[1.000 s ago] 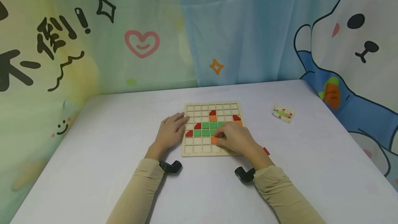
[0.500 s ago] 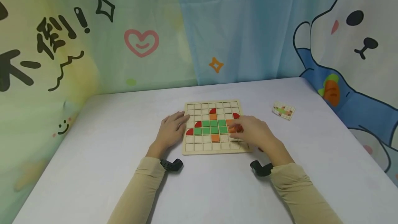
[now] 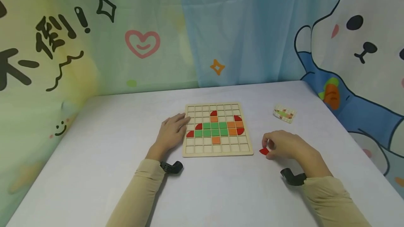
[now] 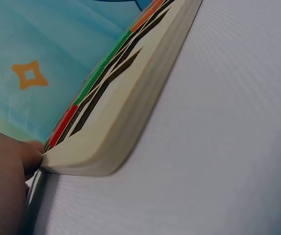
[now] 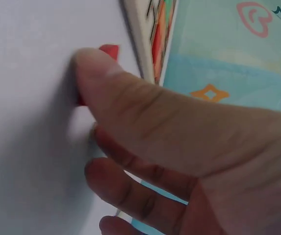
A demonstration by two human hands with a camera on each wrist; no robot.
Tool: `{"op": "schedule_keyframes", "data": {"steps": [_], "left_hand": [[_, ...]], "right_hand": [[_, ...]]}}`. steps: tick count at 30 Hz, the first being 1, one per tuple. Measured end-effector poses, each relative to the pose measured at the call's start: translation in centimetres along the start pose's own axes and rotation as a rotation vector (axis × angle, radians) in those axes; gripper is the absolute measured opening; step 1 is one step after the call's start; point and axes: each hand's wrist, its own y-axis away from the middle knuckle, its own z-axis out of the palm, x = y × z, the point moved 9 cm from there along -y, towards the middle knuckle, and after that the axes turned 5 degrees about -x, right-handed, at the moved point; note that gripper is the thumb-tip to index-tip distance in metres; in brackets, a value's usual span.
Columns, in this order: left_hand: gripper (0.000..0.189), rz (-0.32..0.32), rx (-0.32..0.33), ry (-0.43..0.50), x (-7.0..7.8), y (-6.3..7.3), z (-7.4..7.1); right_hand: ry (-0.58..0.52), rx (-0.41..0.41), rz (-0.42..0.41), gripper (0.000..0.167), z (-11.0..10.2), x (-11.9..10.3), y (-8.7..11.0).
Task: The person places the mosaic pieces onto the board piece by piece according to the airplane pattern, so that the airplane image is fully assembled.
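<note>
A square wooden grid board (image 3: 217, 151) lies on the white table, with green square tiles (image 3: 214, 129), several orange squares (image 3: 231, 128) and red quarter-round tiles (image 3: 240, 131) set in its cells. My left hand (image 3: 171, 132) rests at the board's left edge, fingers extended over the rim; in the left wrist view, a finger touches the board's corner (image 4: 81, 156). Right of the board, my right hand (image 3: 285, 146) has thumb and index finger around a red tile (image 3: 264, 151) on the table. The thumb covers most of that tile (image 5: 112, 51) in the right wrist view.
A small pattern card (image 3: 284, 114), slightly curled, lies to the board's back right. A printed cloth backdrop (image 3: 240, 38) stands behind the table. Each wrist carries a black camera, such as the right one (image 3: 293, 177).
My right hand has moved from the board rightward to the red tile on the table. A red quarter-round tile now shows beside the orange squares. The left hand stays in place.
</note>
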Motion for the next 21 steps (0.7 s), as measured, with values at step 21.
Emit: {"op": "schedule_keyframes", "data": {"steps": [21], "left_hand": [[0.041,-0.010,-0.014,0.002,-0.3,-0.1,0.3]], "right_hand": [[-0.129,0.085,0.152,0.027,-1.7,1.4,-4.1]]}}
